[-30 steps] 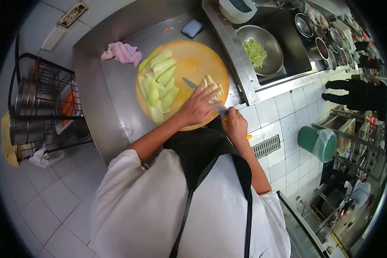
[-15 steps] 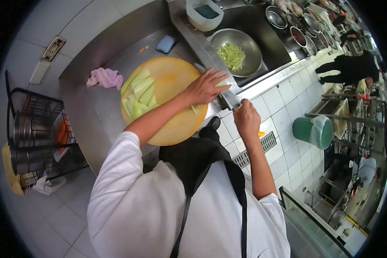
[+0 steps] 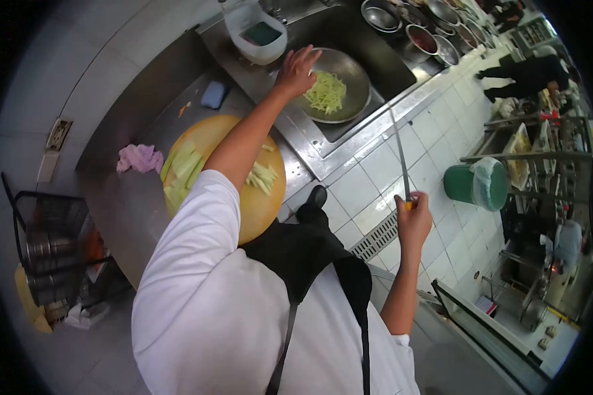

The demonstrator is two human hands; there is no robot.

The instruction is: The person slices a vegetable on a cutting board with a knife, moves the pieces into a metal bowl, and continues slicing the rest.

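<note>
My left hand (image 3: 298, 72) reaches out over the near-left rim of a metal bowl (image 3: 357, 76), its fingers spread and no food between them. Pale green vegetable shreds (image 3: 326, 92) lie heaped in that bowl. Off to the right, above the tiled floor, my right hand (image 3: 415, 220) grips a knife (image 3: 400, 151) by its orange-yellow handle, blade pointing up and away from me. Under my left forearm is a round yellow cutting board (image 3: 257, 214). It bears larger pale green slices (image 3: 184, 168) on its left and cut strips (image 3: 262, 178) on its right.
The bowl sits at a metal sink (image 3: 392, 72), beside a white plastic container (image 3: 257, 33). A blue sponge (image 3: 213, 95) and pink cloth (image 3: 140, 158) lie on the counter. Several metal bowls (image 3: 422, 39) stand farther back. A green bin (image 3: 464, 184) and another person (image 3: 534, 76) are rightward.
My left hand has moved from the knife blade at the board's edge to the bowl. My right hand has drawn the knife away to the right and nearer me. The view has shifted.
</note>
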